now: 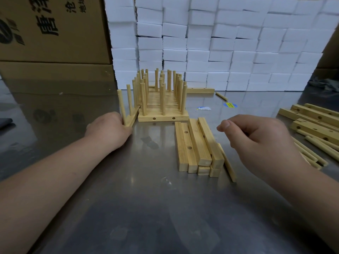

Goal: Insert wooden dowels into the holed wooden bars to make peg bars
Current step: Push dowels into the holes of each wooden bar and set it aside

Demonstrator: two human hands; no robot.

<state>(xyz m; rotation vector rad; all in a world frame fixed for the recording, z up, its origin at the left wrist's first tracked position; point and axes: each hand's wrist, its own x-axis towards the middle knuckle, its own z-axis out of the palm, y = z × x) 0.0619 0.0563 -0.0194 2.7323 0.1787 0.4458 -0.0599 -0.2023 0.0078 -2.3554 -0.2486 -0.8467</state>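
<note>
A block of finished peg bars (163, 114) stands side by side in the table's middle, dowels upright. My left hand (108, 131) grips the near end of one more peg bar (133, 118), which holds upright dowels and lies angled against the block's left side. A small stack of holed wooden bars (196, 143) without dowels lies just right of centre. My right hand (256, 138) hovers to the right of that stack, fingers loosely curled, holding nothing. Loose dowels (311, 151) lie at the right edge.
More holed bars (315, 120) are piled at the far right. A single bar (200, 90) and a loose dowel (221, 96) lie behind the block. A wall of white foam blocks (220, 52) closes the back; cardboard boxes (55, 43) stand at the left. The steel table (146, 198) is reflective.
</note>
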